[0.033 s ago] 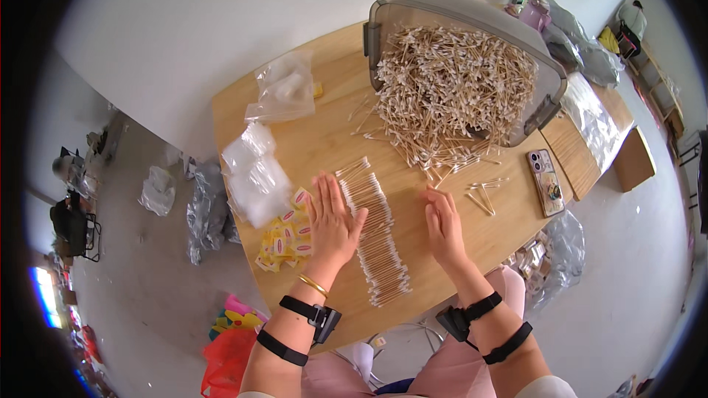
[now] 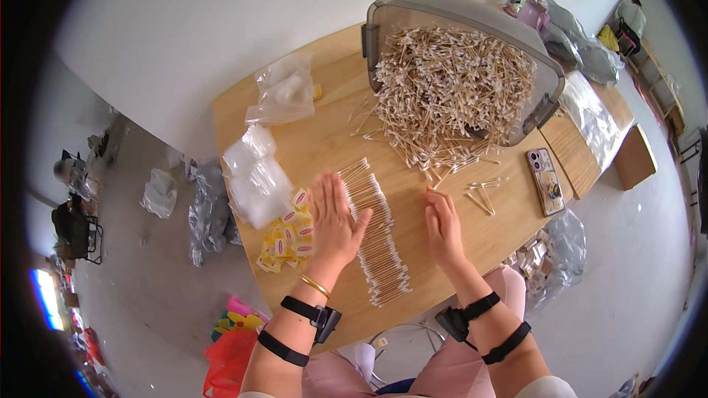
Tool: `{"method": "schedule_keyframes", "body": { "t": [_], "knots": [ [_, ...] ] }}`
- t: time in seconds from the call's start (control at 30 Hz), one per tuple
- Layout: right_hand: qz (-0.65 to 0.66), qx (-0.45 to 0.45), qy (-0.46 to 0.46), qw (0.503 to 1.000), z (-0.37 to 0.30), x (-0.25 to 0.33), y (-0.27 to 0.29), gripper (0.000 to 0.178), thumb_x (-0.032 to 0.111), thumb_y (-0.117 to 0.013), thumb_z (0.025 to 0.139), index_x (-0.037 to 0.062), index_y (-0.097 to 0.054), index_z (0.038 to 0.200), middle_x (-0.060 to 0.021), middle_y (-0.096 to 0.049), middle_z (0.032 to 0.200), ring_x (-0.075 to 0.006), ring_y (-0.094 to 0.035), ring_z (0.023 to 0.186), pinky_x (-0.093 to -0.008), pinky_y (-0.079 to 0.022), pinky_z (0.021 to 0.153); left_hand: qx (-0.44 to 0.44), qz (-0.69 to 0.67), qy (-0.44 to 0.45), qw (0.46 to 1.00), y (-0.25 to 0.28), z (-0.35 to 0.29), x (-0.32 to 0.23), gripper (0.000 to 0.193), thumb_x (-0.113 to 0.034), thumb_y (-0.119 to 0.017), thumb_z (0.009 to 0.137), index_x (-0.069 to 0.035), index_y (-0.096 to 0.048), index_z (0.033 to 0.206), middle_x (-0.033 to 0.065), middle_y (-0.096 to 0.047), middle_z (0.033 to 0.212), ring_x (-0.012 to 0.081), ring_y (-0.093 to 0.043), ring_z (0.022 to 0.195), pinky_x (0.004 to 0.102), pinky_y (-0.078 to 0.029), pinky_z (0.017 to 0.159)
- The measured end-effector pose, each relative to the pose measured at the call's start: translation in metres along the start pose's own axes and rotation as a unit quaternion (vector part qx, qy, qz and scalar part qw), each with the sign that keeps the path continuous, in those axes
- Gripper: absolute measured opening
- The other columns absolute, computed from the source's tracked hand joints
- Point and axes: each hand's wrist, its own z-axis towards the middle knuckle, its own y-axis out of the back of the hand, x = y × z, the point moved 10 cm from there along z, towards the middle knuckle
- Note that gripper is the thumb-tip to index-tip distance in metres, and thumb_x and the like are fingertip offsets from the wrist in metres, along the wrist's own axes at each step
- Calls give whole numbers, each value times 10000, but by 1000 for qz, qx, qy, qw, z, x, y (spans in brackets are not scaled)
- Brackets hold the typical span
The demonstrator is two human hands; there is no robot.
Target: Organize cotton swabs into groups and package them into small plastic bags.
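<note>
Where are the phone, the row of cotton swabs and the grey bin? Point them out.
Phone [image 2: 546, 181], head view: middle of its back.
Row of cotton swabs [image 2: 378, 232], head view: mid-row sticks.
Grey bin [image 2: 472, 7], head view: its upper wall.

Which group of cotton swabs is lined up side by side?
The row between the left hand and right hand, lying roughly parallel. The swabs in the grey bin are jumbled; the few near the phone lie scattered.

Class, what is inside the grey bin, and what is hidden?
A heap of white-tipped cotton swabs lies inside the grey bin, some spilling onto the table. The heap's depths and the bin wall beneath are covered.
</note>
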Motion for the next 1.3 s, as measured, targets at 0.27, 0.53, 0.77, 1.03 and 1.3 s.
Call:
{"method": "schedule_keyframes", "body": {
  "t": [0.27,0.53,0.77,1.03,1.3],
  "knots": [
    [-23,-32,24,999,-8,8,-2,222,34,-522,984,13,-606,1188,-213,-608,1263,-404,-578,1220,-438,-498,985,90,102,-57,989,-42,14,-35,971,-679,-320,1013,77,-138,1595,237,-122,1688,345,-62,1583,539,-6,1268],
    [-33,-49,41,997,-7,12,1,202,49,-553,957,30,-600,1152,-206,-612,1236,-408,-586,1159,-450,-491,973,112,110,-76,985,-47,0,-42,973,-663,-331,1018,91,-113,1592,256,-115,1684,351,-47,1584,528,3,1268],
    [-45,-55,52,996,-8,11,1,189,59,-567,939,32,-601,1123,-177,-624,1187,-381,-594,1136,-445,-494,964,128,110,-87,982,-42,-19,-48,974,-632,-384,1016,114,-115,1580,295,-112,1669,377,-71,1576,530,-22,1269],
    [-56,-67,57,995,-9,8,4,173,71,-574,931,39,-614,1096,-166,-626,1170,-366,-596,1113,-436,-497,952,140,132,-107,975,-44,-26,-55,965,-614,-402,1017,120,-121,1576,302,-110,1666,378,-68,1576,520,-36,1271],
    [-56,-67,58,994,-10,9,0,164,89,-588,928,38,-611,1082,-148,-628,1152,-352,-599,1097,-425,-503,941,157,141,-91,973,-44,-23,-47,953,-603,-402,1021,106,-107,1585,294,-105,1671,371,-63,1578,524,-29,1270]
  ]
}}
